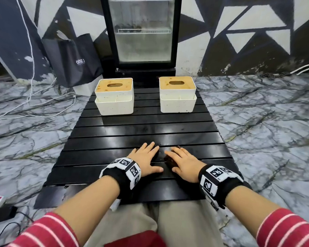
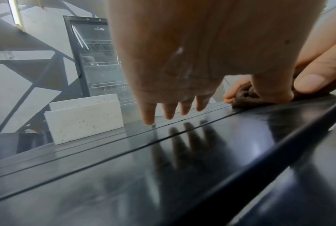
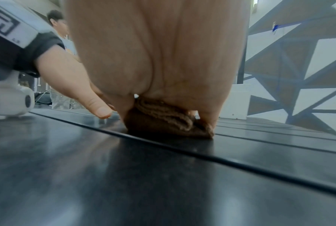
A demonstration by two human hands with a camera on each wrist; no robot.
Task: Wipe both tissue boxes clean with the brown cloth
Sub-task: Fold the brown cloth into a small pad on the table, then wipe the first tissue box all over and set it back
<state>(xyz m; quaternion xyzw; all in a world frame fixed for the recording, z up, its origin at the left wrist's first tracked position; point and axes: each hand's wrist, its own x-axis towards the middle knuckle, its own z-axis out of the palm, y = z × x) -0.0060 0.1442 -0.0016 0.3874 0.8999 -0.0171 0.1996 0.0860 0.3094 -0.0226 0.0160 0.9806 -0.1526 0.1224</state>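
Note:
Two white tissue boxes with stained tan lids stand at the far end of the black slatted table [image 1: 150, 129]: the left box [image 1: 114, 97] [image 2: 84, 120] and the right box [image 1: 177, 94] [image 3: 238, 104]. Brown specks dot their sides. Near the front edge my left hand [image 1: 147, 155] [image 2: 173, 110] lies open, its fingertips touching the slats. Right beside it my right hand [image 1: 183, 160] [image 3: 153, 68] covers the bunched brown cloth [image 1: 169, 162] [image 2: 244, 94] [image 3: 163, 123], with fingers and thumb curled round it. Most of the cloth is hidden under the palm.
A glass-door fridge [image 1: 144, 32] stands just behind the table. A black bag [image 1: 75, 59] leans on the wall at the left, and white cables [image 1: 30, 102] trail over the marble floor. A person [image 3: 57, 19] is far off in the right wrist view.

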